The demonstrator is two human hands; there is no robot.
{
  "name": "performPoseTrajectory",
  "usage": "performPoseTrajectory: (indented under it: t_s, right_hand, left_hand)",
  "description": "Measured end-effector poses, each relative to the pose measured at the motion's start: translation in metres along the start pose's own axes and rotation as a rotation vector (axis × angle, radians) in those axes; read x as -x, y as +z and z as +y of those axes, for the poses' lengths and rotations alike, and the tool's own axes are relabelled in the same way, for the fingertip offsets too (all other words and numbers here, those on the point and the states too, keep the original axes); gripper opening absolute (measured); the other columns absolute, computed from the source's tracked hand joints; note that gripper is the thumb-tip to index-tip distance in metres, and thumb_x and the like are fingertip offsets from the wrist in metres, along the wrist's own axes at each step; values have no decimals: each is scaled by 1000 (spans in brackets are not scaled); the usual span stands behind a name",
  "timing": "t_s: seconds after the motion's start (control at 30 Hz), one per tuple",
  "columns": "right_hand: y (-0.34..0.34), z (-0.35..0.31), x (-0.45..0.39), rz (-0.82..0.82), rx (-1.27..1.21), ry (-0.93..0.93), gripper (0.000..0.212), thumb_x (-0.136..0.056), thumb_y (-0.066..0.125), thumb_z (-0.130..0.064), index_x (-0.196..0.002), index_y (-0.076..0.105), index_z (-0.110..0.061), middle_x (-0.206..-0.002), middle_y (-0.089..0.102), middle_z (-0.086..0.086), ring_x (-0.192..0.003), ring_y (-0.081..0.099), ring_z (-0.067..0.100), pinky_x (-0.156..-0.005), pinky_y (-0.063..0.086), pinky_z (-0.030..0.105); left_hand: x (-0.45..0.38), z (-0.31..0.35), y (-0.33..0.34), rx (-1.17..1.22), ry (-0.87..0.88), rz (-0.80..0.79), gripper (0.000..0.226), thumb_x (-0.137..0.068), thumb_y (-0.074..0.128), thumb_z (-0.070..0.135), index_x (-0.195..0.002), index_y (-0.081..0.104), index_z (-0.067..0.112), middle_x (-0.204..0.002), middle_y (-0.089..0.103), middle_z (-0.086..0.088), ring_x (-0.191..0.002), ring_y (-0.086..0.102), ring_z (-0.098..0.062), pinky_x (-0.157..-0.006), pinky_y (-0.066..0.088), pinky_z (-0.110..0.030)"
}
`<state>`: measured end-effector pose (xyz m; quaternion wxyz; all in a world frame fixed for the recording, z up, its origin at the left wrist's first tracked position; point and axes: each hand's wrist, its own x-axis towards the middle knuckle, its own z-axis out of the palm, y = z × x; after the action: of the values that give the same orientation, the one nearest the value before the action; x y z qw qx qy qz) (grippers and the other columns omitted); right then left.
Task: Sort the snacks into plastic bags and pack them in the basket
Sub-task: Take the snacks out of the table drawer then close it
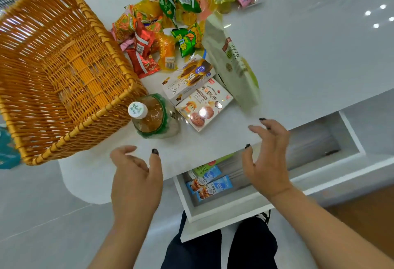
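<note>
Both hands hover empty over the near edge of the white tabletop (298, 59). Left hand (136, 181) is palm-down w/ fingers (155, 162) spread loose, holding nothing; right hand (268, 157) is likewise wide open, fingers curled slightly, nothing in grip. Wicker basket (25, 89) sits at the left, empty, its near corner overhanging the tabletop edge. Just beside its right rim stands a bottle (152, 117) of amber drink w/ white cap. Right of the bottle lie two snack boxes, a cookie box (204, 106) w/ a chocolate-stick box (187, 76) partly on top of it, and next to them a pale green pouch (232, 64) on its side. Further back is a loose pile of small snack packets (170, 19): green, yellow, red, orange, plus pink ones at the far end. Below the tabletop, between the hands, a white drawer (215, 211) is pulled open w/ blue sachets (211, 185) inside. No plastic bags discernible on the tabletop.
</note>
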<state>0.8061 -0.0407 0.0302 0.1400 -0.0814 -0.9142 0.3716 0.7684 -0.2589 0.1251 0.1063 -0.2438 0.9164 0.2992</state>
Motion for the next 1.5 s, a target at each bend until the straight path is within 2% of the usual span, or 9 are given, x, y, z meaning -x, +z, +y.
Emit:
performPoseTrajectory:
  t_s: [0.17, 0.3, 0.4, 0.63, 0.8, 1.03, 1.27, 1.37, 1.5]
  right_hand:
    - [23, 43, 76, -417, 115, 95, 43, -71, 65, 5, -111, 56, -5, -113, 49, 13, -100, 55, 31, -90, 51, 40]
    - [32, 71, 106, -964, 297, 244, 34, -91, 50, -6, -124, 55, -8, -122, 51, 12, -108, 52, 31, -89, 44, 35]
    - [48, 83, 110, -1150, 388, 237, 37, -94, 46, -11, -130, 50, -11, -127, 52, 11, -112, 51, 27, -85, 40, 28]
    - [110, 99, 97, -1155, 410, 255, 57, -88, 57, -14, -141, 34, -9, -136, 39, 15, -125, 39, 32, -96, 40, 39]
    - [132, 118, 101, -1150, 377, 306, 65, -86, 63, -8, -143, 31, -7, -141, 33, 17, -130, 37, 34, -97, 42, 42]
    - [116, 122, 105, -1056, 315, 342, 39, -90, 56, -4, -129, 53, -7, -132, 43, 16, -124, 41, 33, -91, 44, 38]
    - [94, 121, 107, -1195, 74, 496, 25, -91, 55, -5, -115, 58, -2, -121, 61, 16, -109, 59, 30, -84, 49, 33]
    - [94, 120, 108, -1107, 2, 568, 45, -89, 60, -8, -129, 41, -3, -125, 56, 19, -112, 57, 33, -80, 47, 33]
    - [93, 124, 111, -1053, -43, 548, 81, -86, 67, -12, -149, 18, -25, -142, 34, 14, -111, 55, 32, -83, 48, 34]
  left_hand:
    - [29, -58, 78, -65, 106, -415, 15, -95, 53, 17, -97, 43, 28, -70, 57, 8, -60, 53, -2, -52, 40, -15]
    - [21, -109, 153, -315, 80, -767, 38, -90, 59, 23, -126, 46, 27, -122, 56, 5, -105, 58, -16, -89, 52, -33]
    - [9, -134, 190, -417, -27, -776, 54, -90, 57, 18, -141, 39, 20, -143, 40, -8, -125, 49, -28, -105, 43, -40]
    - [3, -173, 250, -646, 66, -549, 62, -90, 59, 22, -141, 30, 4, -147, 30, -18, -136, 30, -34, -111, 24, -38]
    - [7, -183, 269, -649, 9, -568, 59, -88, 65, 35, -130, 40, 3, -138, 43, -18, -131, 35, -35, -105, 29, -38]
    - [14, -184, 253, -620, 125, -673, 33, -94, 59, 27, -119, 52, 7, -126, 54, -15, -116, 52, -34, -97, 45, -46]
    - [31, -172, 233, -609, 236, -705, 31, -92, 62, 19, -120, 52, 11, -116, 58, -10, -111, 54, -31, -92, 44, -38]
    - [34, -164, 238, -541, 177, -795, 17, -96, 56, 18, -105, 41, 19, -94, 59, -3, -95, 62, -29, -72, 42, -30]
    - [30, -162, 244, -573, 239, -822, 20, -95, 56, 15, -106, 40, 22, -92, 59, -4, -87, 59, -27, -71, 42, -29]
